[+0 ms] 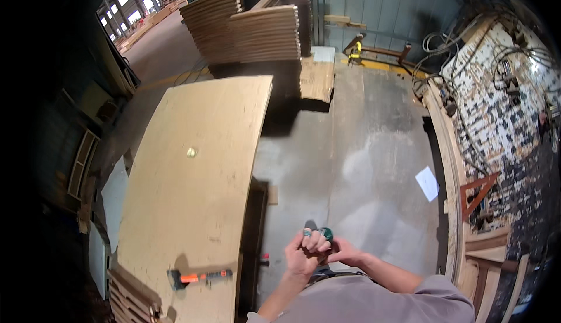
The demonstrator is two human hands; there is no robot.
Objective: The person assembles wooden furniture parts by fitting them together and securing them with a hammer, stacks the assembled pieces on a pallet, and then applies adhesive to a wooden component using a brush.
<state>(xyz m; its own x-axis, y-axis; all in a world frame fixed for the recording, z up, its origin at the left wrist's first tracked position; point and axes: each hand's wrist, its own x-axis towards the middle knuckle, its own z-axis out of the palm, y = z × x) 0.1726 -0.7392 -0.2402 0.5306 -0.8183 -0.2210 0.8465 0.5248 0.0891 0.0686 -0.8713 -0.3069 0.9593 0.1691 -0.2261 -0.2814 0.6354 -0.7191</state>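
Both of my hands are together in front of my body, just past the right edge of the plywood-topped table [193, 206]. My left hand [299, 257] is closed, its fingers curled around a small rounded dark green object [326, 234] whose kind I cannot make out. Against it from the right, my right hand [345, 253] has its fingers bent in, and their tips are partly hidden. A hammer [201, 277] with an orange and black handle lies on the near part of the tabletop. Farther up the same board sits a small yellowish round item [191, 152].
Tall stacks of brown wooden frames [263, 36] stand beyond the table. On the right runs a cluttered bench [497, 101] with cables, wood pieces and a reddish triangular set square [478, 194]. White paper [427, 184] lies beside it. Curved wood pieces [131, 299] sit at lower left.
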